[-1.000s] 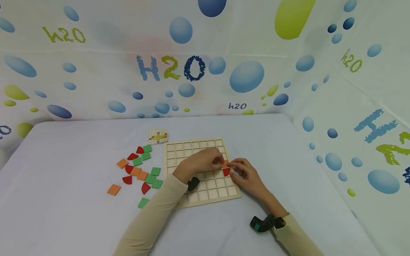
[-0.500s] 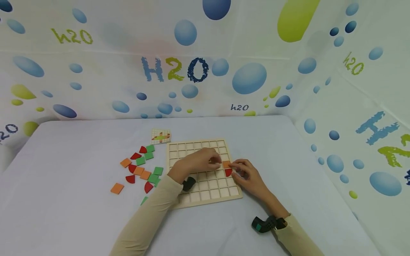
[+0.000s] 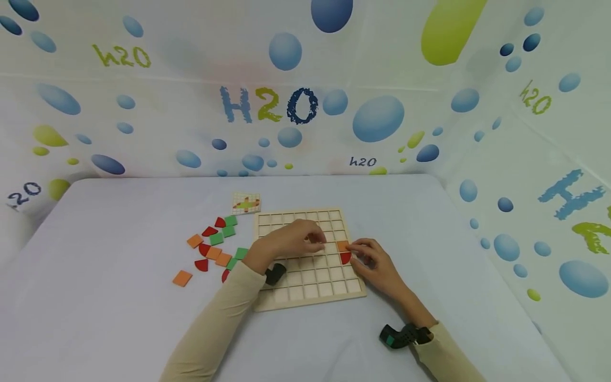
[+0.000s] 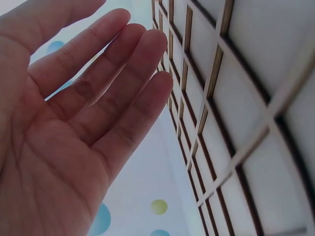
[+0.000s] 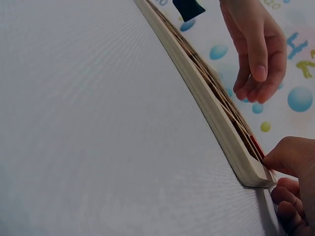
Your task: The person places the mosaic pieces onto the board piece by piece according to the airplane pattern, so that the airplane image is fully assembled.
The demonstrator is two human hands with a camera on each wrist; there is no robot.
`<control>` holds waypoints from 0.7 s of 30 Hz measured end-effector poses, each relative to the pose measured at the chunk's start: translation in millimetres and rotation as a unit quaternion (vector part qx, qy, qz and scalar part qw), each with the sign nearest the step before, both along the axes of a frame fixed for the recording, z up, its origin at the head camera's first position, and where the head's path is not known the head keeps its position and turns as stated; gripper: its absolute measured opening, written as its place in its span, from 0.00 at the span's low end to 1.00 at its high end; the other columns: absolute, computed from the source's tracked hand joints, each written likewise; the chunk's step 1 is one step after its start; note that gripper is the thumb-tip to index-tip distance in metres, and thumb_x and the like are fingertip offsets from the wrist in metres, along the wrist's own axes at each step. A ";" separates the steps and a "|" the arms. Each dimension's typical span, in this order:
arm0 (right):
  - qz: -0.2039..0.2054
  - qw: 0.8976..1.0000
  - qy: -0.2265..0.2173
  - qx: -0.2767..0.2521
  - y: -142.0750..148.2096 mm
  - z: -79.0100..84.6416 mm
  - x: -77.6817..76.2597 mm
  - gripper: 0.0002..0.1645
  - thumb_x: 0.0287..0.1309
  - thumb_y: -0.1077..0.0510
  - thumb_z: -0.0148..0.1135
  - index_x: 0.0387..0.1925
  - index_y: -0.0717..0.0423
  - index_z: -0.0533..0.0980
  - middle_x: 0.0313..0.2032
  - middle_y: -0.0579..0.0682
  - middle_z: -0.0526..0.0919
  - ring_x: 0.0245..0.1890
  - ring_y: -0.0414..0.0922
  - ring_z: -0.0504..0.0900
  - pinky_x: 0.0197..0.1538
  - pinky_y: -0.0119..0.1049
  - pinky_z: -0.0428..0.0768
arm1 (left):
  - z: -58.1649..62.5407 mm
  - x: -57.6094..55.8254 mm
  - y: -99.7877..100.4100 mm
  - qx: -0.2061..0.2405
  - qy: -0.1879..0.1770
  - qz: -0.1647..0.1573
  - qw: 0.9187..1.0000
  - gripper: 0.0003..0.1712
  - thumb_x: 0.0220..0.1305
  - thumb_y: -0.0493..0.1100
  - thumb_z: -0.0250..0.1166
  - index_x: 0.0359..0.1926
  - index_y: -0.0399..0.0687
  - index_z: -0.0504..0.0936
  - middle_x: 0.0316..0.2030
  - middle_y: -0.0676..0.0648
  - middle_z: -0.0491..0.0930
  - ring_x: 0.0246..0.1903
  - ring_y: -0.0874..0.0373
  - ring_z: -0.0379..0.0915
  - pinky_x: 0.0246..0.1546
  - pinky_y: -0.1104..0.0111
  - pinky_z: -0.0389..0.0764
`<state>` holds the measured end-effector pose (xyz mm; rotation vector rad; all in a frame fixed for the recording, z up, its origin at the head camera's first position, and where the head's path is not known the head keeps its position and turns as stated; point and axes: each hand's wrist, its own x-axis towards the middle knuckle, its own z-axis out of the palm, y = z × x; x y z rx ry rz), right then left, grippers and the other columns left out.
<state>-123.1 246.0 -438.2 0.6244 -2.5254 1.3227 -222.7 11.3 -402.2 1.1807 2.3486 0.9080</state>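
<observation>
My left hand (image 3: 293,239) hovers over the wooden grid board (image 3: 310,292), fingers loosely bent. In the left wrist view its palm (image 4: 54,152) shows with nothing in it, beside the board's grid. An orange square tile (image 3: 342,245) and a red quarter-round tile (image 3: 346,258) lie in neighbouring cells at the board's right side. My right hand (image 3: 377,268) rests at that side, its index fingertip at the orange tile and its thumb by the red one. In the right wrist view the thumb (image 5: 285,156) touches the board's edge near the red tile, the other fingers bent just outside the frame.
Loose orange squares (image 3: 182,278), red quarter-rounds (image 3: 201,265) and green squares (image 3: 217,239) lie left of the board. A small pattern card (image 3: 246,202) sits behind its far left corner. White printed cloth (image 3: 191,122) hangs at the back and right of the table.
My left hand has drawn back leftward from the orange tile, leaving it in its cell. The right hand has kept its place at the board's right edge. The head view has shifted slightly.
</observation>
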 end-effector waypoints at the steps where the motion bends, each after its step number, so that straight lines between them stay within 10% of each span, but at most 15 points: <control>1: -0.001 1.000 0.001 0.000 0.6 0.0 0.3 0.18 0.55 0.75 0.62 0.49 0.75 0.77 0.48 0.71 0.75 0.38 0.60 0.76 0.35 0.39 0.75 | 0.8 0.1 -1.4 0.000 0.002 -0.001 1.000 0.11 0.68 0.41 0.61 0.47 0.41 0.83 0.42 0.50 0.81 0.42 0.59 0.75 0.47 0.66 0.76; 21: 0.004 1.000 0.004 -0.003 1.7 -2.8 -0.4 0.18 0.55 0.76 0.62 0.49 0.75 0.77 0.48 0.71 0.75 0.37 0.59 0.75 0.34 0.39 0.74 | -0.6 -3.3 -38.7 0.010 0.026 0.026 0.999 0.10 0.66 0.38 0.63 0.45 0.39 0.83 0.40 0.47 0.81 0.41 0.56 0.76 0.46 0.64 0.78</control>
